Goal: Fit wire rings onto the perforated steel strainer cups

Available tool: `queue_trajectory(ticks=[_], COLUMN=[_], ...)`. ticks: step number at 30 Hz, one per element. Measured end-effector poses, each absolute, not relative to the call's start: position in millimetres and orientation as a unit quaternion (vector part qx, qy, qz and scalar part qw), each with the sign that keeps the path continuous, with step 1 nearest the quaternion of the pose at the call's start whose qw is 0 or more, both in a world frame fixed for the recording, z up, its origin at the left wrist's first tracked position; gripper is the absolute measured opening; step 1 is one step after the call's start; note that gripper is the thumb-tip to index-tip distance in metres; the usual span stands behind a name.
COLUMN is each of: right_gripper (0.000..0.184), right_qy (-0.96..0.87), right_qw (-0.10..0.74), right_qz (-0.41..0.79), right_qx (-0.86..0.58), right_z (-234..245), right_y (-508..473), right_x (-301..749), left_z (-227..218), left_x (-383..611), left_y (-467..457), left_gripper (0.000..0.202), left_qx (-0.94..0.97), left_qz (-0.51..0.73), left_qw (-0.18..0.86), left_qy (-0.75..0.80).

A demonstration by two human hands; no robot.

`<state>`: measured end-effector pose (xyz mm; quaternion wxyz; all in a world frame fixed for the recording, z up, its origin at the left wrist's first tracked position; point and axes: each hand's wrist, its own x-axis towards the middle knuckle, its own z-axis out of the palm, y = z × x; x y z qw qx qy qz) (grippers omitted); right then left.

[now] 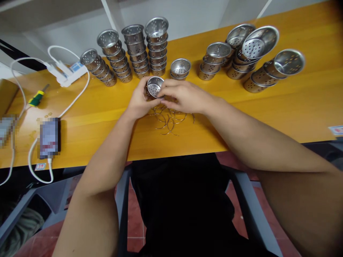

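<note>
A small perforated metal cup [154, 86] is tipped toward me above the table, its inside showing. My left hand [139, 101] is wrapped around its left side, thumb along the front. At the right rim, my right hand [180, 93] has its fingers bent together near the cup's opening; whatever they pinch, if anything, is hidden. Below both hands lies a loose pile of thin curved metal wires [169, 123]. Just behind stands a short stack of similar perforated cups [180, 67].
Tall stacks of perforated cups [158, 46] stand at the back left, with leaning stacks [257, 53] at the back right. A power strip [71, 75] with white cables, a screwdriver [36, 99] and a phone [50, 137] occupy the left of the yellow table [268, 114].
</note>
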<state>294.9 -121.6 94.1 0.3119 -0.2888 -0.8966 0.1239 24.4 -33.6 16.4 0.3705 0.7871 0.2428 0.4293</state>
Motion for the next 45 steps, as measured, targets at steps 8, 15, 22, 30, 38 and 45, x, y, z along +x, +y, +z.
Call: queue_trajectory(ticks=[8, 15, 22, 30, 38, 45], right_gripper=[0.020, 0.016, 0.014, 0.033, 0.016, 0.018], right_qy=[-0.898, -0.840, -0.831, -0.848, -0.840, -0.842], right_qw=[0.299, 0.386, 0.412, 0.404, 0.422, 0.394], right_qz=[0.122, 0.136, 0.162, 0.179, 0.076, 0.076], right_qx=[-0.297, -0.357, -0.338, -0.294, -0.333, -0.361], right_z=[91.6, 93.6, 84.0, 80.7, 88.2, 89.0], right_y=[-124.0, -112.1, -98.4, -112.5, -117.9, -119.7], right_x=[291.7, 302.2, 302.6, 290.5, 287.7, 287.6], left_z=[29.4, 22.6, 28.7, 16.7, 29.0, 26.4], left_x=[25.5, 19.4, 18.2, 27.1, 27.0, 25.3], left_y=[-48.2, -40.3, -42.9, -42.0, -54.6, -54.4], left_gripper=[0.115, 0.087, 0.106, 0.101, 0.093, 0.094], left_qx=[0.782, 0.766, 0.763, 0.760, 0.768, 0.771], left_qz=[0.399, 0.431, 0.446, 0.423, 0.389, 0.389], left_qw=[0.408, 0.400, 0.375, 0.421, 0.450, 0.442], left_qy=[0.252, 0.259, 0.280, 0.256, 0.237, 0.241])
